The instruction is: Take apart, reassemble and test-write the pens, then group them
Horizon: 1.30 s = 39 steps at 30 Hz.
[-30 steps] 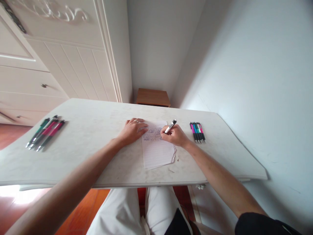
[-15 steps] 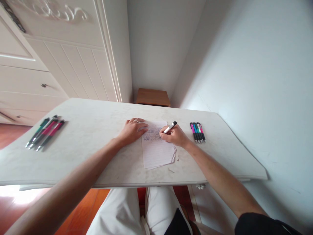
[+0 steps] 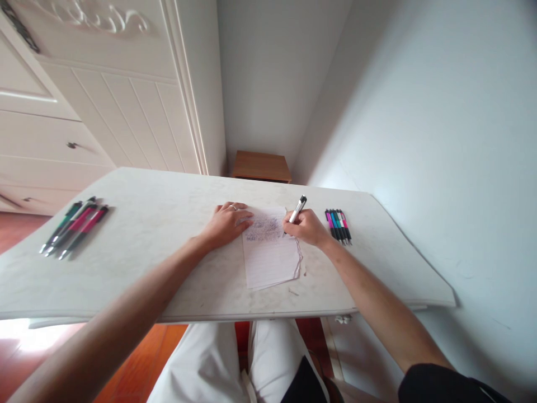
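Observation:
My right hand (image 3: 308,226) is closed round a white pen (image 3: 297,210) with a black end, its tip down at the right side of the paper. The lined sheets of paper (image 3: 272,260) have a torn right edge, and dense scribbled marks cover their upper part. My left hand (image 3: 229,225) lies flat with fingers spread, its fingertips on the paper's upper left edge. A ring (image 3: 233,207) sits on one of its fingers. To the right of my right hand lies a row of several coloured pens (image 3: 339,226) with black grips.
Another group of pens (image 3: 75,226), green, white and pink, lies at the left of the white table (image 3: 176,193). Small paper scraps (image 3: 293,291) lie near the front edge. A white cabinet (image 3: 126,112) stands behind on the left, a wooden stool-like box (image 3: 262,165) behind the table.
My right hand has slid a little to the right across the paper with the pen, which now stands more upright. More of the scribbles show. My left hand has stayed in place.

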{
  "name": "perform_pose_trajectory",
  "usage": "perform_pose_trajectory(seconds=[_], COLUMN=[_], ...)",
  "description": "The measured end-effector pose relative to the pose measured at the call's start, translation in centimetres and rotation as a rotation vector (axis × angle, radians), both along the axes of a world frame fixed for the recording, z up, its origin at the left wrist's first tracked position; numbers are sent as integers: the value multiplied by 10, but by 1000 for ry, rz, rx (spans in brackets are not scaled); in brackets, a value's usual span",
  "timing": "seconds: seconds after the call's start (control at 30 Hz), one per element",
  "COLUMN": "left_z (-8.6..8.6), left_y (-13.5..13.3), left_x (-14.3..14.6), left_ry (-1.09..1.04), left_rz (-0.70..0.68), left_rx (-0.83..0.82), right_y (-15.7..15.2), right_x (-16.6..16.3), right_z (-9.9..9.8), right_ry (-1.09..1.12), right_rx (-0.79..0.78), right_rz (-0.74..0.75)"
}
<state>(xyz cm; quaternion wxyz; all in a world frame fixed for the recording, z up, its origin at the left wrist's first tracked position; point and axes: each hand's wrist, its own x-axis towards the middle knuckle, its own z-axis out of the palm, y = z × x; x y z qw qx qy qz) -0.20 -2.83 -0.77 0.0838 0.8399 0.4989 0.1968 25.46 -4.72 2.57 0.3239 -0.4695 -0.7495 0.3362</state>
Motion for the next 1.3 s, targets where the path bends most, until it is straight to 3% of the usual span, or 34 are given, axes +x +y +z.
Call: perform_pose_trajectory(seconds=[0.5, 0.8, 1.07, 1.3], left_z=[-2, 0, 0, 0], left_y=[1, 0, 0, 0], left_x=[-1, -1, -1, -1], left_ry=[-41, -29, -16, -15], left_rz=[-14, -19, -12, -16], left_rx=[4, 12, 11, 9], right_y=[2, 3, -2, 1], right_x=[3, 5, 0, 1], right_z=[-2, -1, 0, -2], right_ry=[68, -16, 72, 41], right_rx=[-161, -51, -175, -111], right_rz=[152, 96, 181, 125])
